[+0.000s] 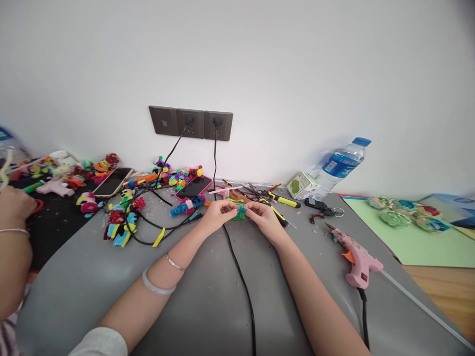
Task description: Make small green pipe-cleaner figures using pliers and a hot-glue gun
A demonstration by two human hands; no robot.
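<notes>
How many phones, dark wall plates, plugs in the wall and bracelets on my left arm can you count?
Phones: 2
Dark wall plates: 3
Plugs in the wall: 2
Bracelets: 2
Total: 9

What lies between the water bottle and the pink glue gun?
The head view shows a black key fob between bottle and glue gun, a small dark-red piece beside it.
</notes>
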